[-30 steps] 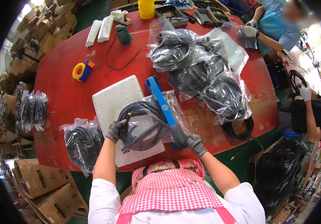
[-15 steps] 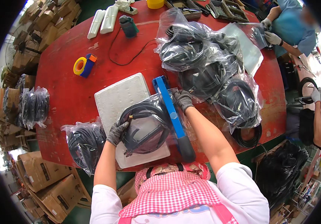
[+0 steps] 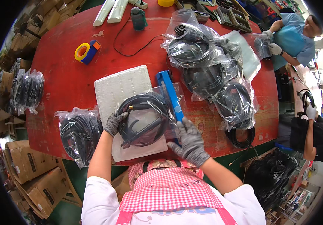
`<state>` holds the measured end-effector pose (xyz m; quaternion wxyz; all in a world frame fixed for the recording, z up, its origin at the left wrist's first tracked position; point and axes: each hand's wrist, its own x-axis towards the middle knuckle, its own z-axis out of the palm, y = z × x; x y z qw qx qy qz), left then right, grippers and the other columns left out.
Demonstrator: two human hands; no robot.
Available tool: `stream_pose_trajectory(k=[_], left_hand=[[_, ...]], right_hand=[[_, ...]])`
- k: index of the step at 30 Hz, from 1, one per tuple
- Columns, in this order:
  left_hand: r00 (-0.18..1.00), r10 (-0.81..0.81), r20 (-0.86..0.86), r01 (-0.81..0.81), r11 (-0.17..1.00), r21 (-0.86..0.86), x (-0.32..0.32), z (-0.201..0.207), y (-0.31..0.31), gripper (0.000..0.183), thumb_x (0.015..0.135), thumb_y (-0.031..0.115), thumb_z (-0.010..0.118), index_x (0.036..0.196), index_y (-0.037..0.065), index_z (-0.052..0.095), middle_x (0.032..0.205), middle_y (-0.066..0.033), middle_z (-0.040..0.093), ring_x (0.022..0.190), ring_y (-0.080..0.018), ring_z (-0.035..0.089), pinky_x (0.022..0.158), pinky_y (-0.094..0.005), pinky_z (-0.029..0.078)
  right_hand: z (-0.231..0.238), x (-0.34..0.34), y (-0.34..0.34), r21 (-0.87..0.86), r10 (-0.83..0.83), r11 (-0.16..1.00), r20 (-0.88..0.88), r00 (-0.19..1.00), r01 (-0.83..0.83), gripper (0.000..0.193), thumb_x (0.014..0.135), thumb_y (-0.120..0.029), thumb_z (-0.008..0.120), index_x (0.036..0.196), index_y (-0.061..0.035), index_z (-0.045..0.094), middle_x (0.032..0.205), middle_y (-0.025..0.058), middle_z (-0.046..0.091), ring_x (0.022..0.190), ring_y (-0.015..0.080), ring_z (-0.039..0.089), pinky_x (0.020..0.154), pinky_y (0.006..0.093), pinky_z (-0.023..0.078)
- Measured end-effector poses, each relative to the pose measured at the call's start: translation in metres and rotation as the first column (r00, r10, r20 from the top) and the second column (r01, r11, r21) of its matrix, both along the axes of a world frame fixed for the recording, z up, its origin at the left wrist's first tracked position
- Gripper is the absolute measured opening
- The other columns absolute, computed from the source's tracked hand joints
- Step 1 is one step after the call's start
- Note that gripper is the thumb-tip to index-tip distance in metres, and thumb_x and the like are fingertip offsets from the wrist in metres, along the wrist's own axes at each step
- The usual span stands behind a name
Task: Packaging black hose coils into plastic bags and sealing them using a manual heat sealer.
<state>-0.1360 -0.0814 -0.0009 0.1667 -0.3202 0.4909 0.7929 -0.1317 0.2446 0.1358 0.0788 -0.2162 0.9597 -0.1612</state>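
A coil of black cable (image 3: 131, 104) with a brass-coloured plug end and a dark clamp-like piece lies in a clear plastic bag on a white foam board (image 3: 107, 88). My left hand (image 3: 114, 123), in a grey glove, is closed on the bag's left edge. Across the bag's right end lies the long blue arm of a bag sealer (image 3: 172, 97); a strip of the plastic comes out beyond it. My right hand (image 3: 189, 144), also gloved, rests over the sealer's near handle end with fingers stretched and thumb apart. It hides most of the handle.
Bagged cable coils (image 3: 206, 78) are heaped at the right, and another bagged coil (image 3: 80, 137) is at the left. A tape dispenser (image 3: 88, 52), dark bottle (image 3: 138, 18) and rolled plastic (image 3: 118, 10) are farther back. Two co-workers (image 3: 289, 37) are at the right.
My right hand has left the bag's right end and come nearer, over the sealer's handle. My left hand stays on the bag. The whole view has shifted slightly.
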Motion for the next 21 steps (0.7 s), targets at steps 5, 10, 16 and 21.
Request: stream_pose_trajectory(k=[5, 10, 16, 21], left_hand=[[1.000, -0.006, -0.025, 0.006, 1.000, -0.022, -0.002, -0.005, 0.002, 0.033, 0.071, 0.014, 0.070, 0.102, 0.007, 0.059, 0.084, -0.0012, 0.062, 0.068, -0.0124, 0.057, 0.061, -0.0255, 0.047], [0.997, 0.037, -0.062, -0.041, 0.997, -0.062, 0.001, 0.004, 0.008, 0.034, 0.072, 0.013, 0.070, 0.103, 0.006, 0.059, 0.085, -0.0021, 0.062, 0.069, -0.0126, 0.057, 0.061, -0.0253, 0.048], [0.997, 0.072, -0.029, -0.074, 0.992, -0.099, 0.002, 0.003, 0.010, 0.034, 0.071, 0.014, 0.071, 0.102, 0.005, 0.059, 0.085, -0.0032, 0.063, 0.070, -0.0128, 0.058, 0.062, -0.0251, 0.048], [0.995, 0.093, -0.036, -0.097, 0.984, -0.146, 0.004, -0.022, 0.003, 0.035, 0.069, 0.014, 0.072, 0.100, 0.005, 0.059, 0.085, -0.0038, 0.063, 0.070, -0.0133, 0.058, 0.060, -0.0255, 0.048]], right_hand=[[-0.087, 0.039, 0.011, 0.039, -0.022, 0.999, -0.171, 0.985, 0.029, 0.061, 0.076, -0.029, 0.055, 0.128, -0.0033, 0.036, 0.132, 0.0181, 0.036, 0.118, 0.0349, 0.037, 0.098, 0.0463, 0.029], [-0.110, 0.041, 0.018, -0.134, -0.013, 0.991, -0.277, 0.961, -0.025, 0.050, 0.076, -0.017, 0.048, 0.124, -0.0033, 0.042, 0.129, 0.0169, 0.040, 0.116, 0.0344, 0.040, 0.098, 0.0450, 0.030], [-0.111, 0.042, 0.018, -0.187, -0.018, 0.981, -0.309, 0.951, -0.043, 0.048, 0.074, -0.013, 0.049, 0.121, -0.0022, 0.045, 0.126, 0.0180, 0.042, 0.113, 0.0348, 0.043, 0.097, 0.0446, 0.032], [-0.110, 0.042, 0.017, -0.188, -0.004, 0.980, -0.322, 0.947, -0.060, 0.048, 0.074, -0.013, 0.049, 0.120, -0.0017, 0.045, 0.125, 0.0189, 0.043, 0.112, 0.0350, 0.043, 0.096, 0.0445, 0.033]])
